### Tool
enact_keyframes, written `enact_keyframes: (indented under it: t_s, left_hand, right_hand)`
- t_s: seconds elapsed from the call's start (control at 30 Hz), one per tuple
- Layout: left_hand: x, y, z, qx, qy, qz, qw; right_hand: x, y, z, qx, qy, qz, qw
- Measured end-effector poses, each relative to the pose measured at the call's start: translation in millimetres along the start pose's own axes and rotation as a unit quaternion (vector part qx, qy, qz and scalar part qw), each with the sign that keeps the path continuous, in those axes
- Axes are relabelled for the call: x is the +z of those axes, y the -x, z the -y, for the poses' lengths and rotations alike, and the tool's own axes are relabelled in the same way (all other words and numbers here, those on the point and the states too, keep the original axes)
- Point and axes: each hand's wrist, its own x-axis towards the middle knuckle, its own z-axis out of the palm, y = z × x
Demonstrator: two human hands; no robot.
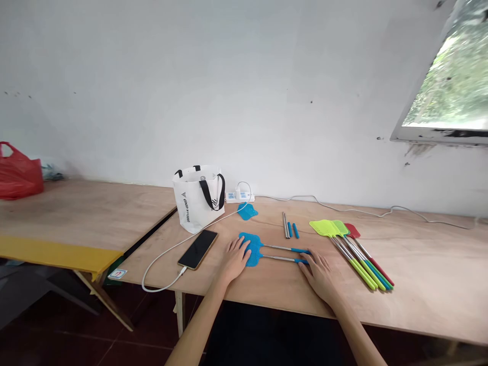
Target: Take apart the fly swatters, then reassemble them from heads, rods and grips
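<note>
Two blue fly swatters (253, 254) lie side by side on the wooden table, heads to the left and silver shafts running right to blue handles. My left hand (235, 258) rests flat with outstretched fingers at the left edge of their mesh heads. Over the ends of the handles lies my right hand (318, 269), fingers extended and covering the tips. Beyond them are loose metal rods (285, 225) and two short blue handle grips (293, 230). A separate blue swatter head (247, 211) sits farther back.
Several green, blue and red fly swatters (356, 256) are grouped at right. A phone (198, 249) charges by a white cable from a power strip (240, 197). A white tote bag (198, 201) stands behind it. A red plastic bag (19, 173) sits on the left table.
</note>
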Motion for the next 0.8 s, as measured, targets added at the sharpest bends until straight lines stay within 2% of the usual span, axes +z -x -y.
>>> enact_keyframes:
  t_s: [0.33,0.57,0.8]
  left_hand:
    - [-8,1,-5,0.013,0.044,0.029,0.999]
    - [-10,0,-7,0.023,0.05,-0.013,0.998]
    - [-5,1,-5,-0.031,0.045,-0.002,0.999]
  right_hand:
    - [-12,-4,5,-0.019,-0.067,0.028,0.997]
    - [-16,-4,8,-0.003,-0.106,0.016,0.994]
    - [-21,-5,10,0.0,-0.087,0.025,0.996]
